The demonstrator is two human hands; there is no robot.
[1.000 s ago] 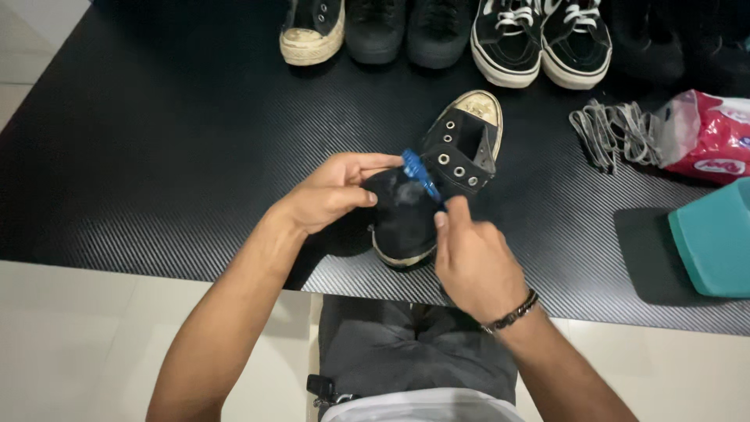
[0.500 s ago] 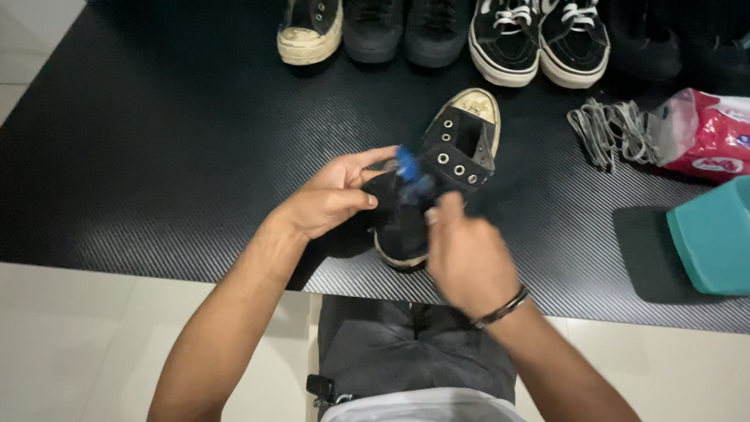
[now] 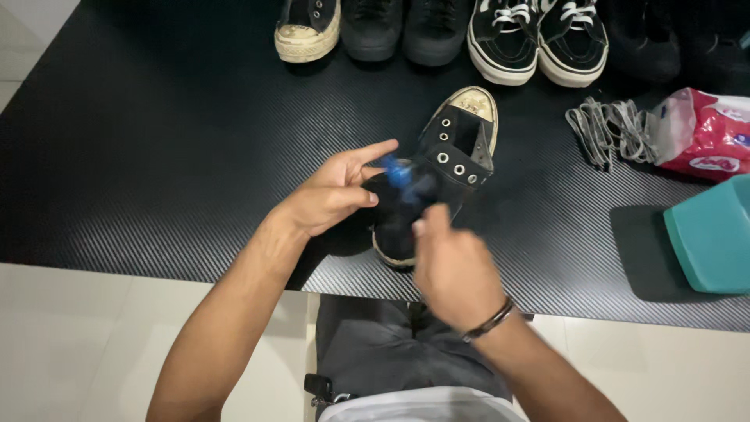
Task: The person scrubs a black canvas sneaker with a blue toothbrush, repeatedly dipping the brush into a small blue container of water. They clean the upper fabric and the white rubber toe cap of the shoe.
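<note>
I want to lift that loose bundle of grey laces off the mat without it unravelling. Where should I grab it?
Pinch the grey laces across the middle, from above: the strands lie flat, bunched together there, with loose ends trailing toward you.

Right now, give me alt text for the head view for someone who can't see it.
Two bare hands work on an unlaced black sneaker on a black mat: the left hand steadies its heel, the right hand hovers near a blurred blue object. More shoes line the far edge; loose laces lie right.
</note>
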